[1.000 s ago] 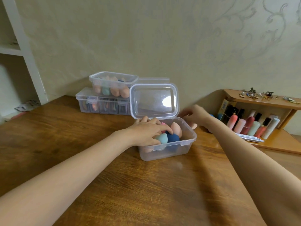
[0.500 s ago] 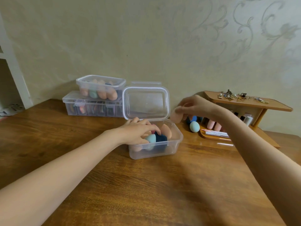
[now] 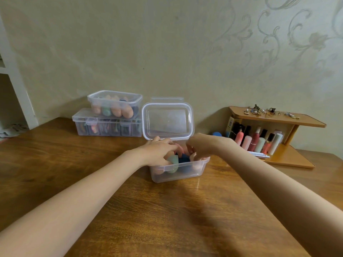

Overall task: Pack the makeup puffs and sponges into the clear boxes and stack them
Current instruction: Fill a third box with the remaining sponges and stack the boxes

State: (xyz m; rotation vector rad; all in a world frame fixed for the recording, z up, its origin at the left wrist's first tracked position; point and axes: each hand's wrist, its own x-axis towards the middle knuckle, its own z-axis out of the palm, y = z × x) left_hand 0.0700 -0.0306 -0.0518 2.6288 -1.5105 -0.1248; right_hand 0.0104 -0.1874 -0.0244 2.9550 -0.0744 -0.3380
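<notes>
Both hands were down in the open clear box (image 3: pixel 178 173), lid up behind them. The left hand (image 3: pixel 159 152) lay spread over the sponges (image 3: pixel 172 161), seemingly pressing them aside for room; the right hand (image 3: pixel 199 145) curled beside it, its hold hidden from me.

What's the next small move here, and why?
Probably press the peach sponge down and draw the right hand out. Both hands are inside the open box, its lid is upright, and a blue sponge waits by the shelf.
</notes>
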